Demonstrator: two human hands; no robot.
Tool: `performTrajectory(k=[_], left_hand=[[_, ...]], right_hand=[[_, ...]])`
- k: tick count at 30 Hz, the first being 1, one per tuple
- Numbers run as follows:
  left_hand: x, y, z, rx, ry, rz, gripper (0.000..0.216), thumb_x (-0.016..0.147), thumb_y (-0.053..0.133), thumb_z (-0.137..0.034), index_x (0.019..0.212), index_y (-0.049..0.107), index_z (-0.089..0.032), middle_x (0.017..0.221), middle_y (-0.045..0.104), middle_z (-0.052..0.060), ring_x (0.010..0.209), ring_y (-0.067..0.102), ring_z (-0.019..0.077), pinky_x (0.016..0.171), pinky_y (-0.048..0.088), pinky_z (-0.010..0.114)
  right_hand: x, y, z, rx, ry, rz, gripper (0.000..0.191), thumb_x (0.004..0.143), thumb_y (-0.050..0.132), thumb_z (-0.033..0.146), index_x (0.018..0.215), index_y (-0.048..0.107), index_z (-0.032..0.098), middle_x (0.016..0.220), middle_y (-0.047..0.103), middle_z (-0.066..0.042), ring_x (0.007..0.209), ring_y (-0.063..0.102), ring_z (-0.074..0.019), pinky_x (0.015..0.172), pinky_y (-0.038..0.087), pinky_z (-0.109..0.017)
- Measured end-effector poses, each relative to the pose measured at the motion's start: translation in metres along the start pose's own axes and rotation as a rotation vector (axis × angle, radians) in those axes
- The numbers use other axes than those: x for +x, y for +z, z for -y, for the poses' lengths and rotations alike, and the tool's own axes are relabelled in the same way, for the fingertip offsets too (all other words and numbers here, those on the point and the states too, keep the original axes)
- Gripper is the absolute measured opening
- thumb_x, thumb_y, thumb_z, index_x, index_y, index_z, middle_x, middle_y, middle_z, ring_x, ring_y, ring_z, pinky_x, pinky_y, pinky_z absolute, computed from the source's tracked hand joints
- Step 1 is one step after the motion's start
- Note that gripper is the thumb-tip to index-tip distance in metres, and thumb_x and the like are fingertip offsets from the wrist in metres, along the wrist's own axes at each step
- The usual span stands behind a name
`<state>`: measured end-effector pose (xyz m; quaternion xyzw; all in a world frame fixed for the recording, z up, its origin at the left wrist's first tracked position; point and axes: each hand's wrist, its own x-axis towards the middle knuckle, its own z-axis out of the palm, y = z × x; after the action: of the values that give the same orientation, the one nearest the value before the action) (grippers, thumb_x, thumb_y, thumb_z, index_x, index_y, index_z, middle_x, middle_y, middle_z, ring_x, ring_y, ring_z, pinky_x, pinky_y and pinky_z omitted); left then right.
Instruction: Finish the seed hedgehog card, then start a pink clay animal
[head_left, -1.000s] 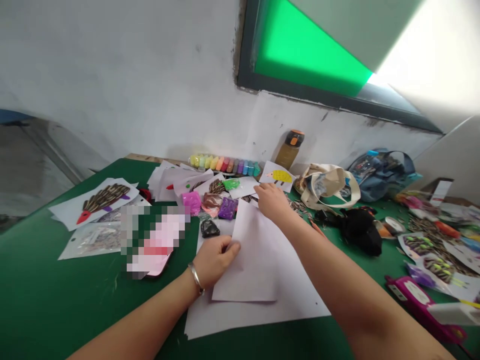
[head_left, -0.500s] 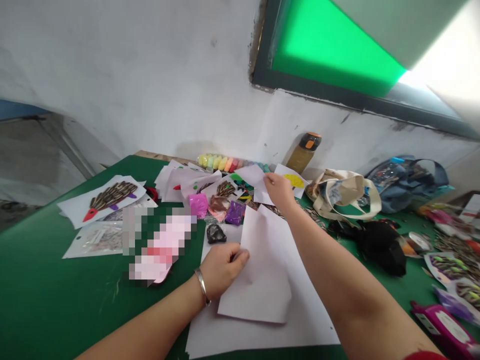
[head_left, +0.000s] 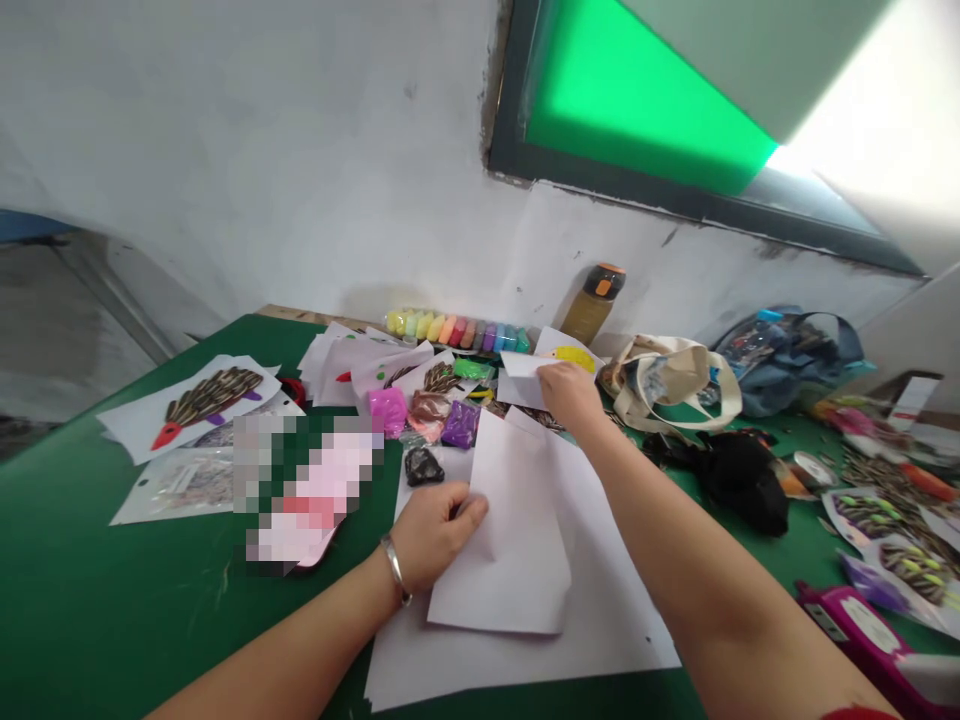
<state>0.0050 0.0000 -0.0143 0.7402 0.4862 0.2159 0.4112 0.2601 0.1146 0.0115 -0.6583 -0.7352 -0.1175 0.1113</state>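
My left hand point(head_left: 440, 530), a silver bangle at its wrist, is closed on the left edge of a white sheet of paper point(head_left: 510, 550). Beneath that sheet lie larger white sheets point(head_left: 615, 620) on the green table. Farther out, my right hand point(head_left: 574, 393) pinches a smaller piece of white paper point(head_left: 521, 366) between thumb and fingers. Just behind it rests a paper with a yellow clay shape point(head_left: 574, 358). Packets of purple clay point(head_left: 460, 425), pink clay point(head_left: 388, 410) and black clay point(head_left: 424, 466) sit beyond my left hand.
Hedgehog pictures made with seeds point(head_left: 214, 397) lie at the left, near a pixelated pink item point(head_left: 322, 500). Clay sticks point(head_left: 457, 333) line the wall beside a bottle point(head_left: 595, 303). A cloth bag point(head_left: 675, 375), black bag point(head_left: 739, 483) and magenta device point(head_left: 862, 635) occupy the right.
My right hand has lowered slightly, and the small paper in it has tipped flatter, uncovering more of the clay sticks. My left hand still grips the sheet. The whole view has shifted slightly.
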Motion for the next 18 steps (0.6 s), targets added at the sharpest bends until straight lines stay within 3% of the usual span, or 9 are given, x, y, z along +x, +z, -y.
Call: performTrajectory(k=[2,7,18], left_hand=[[0.000,0.000,0.000,-0.009,0.000,0.006,0.039,0.084,0.042,-0.047,0.057,0.033,-0.021,0.058,0.033,-0.004,0.058,0.035,0.0130,0.055,0.025,0.027],[0.000,0.000,0.000,-0.010,0.000,0.008,0.039,0.084,0.041,-0.047,0.057,0.035,-0.020,0.059,0.035,-0.003,0.059,0.036,0.0133,0.056,0.025,0.027],[-0.001,-0.001,-0.001,-0.026,-0.015,0.003,0.039,0.084,0.043,-0.046,0.056,0.033,-0.021,0.058,0.033,-0.004,0.058,0.035,0.0130,0.055,0.025,0.027]], right_hand=[[-0.002,0.014,0.001,-0.010,-0.033,0.095,0.026,0.085,0.049,0.020,0.102,0.068,0.017,0.104,0.069,-0.011,0.104,0.056,-0.0250,0.091,0.036,-0.031],[-0.002,0.030,0.001,-0.042,-0.036,0.226,0.038,0.082,0.053,0.022,0.120,0.060,0.018,0.112,0.068,-0.011,0.102,0.059,-0.0250,0.085,0.038,-0.031],[0.001,0.029,0.004,-0.110,-0.007,0.278,0.030,0.087,0.044,0.012,0.108,0.064,0.020,0.100,0.071,-0.013,0.096,0.063,-0.0257,0.080,0.038,-0.033]])
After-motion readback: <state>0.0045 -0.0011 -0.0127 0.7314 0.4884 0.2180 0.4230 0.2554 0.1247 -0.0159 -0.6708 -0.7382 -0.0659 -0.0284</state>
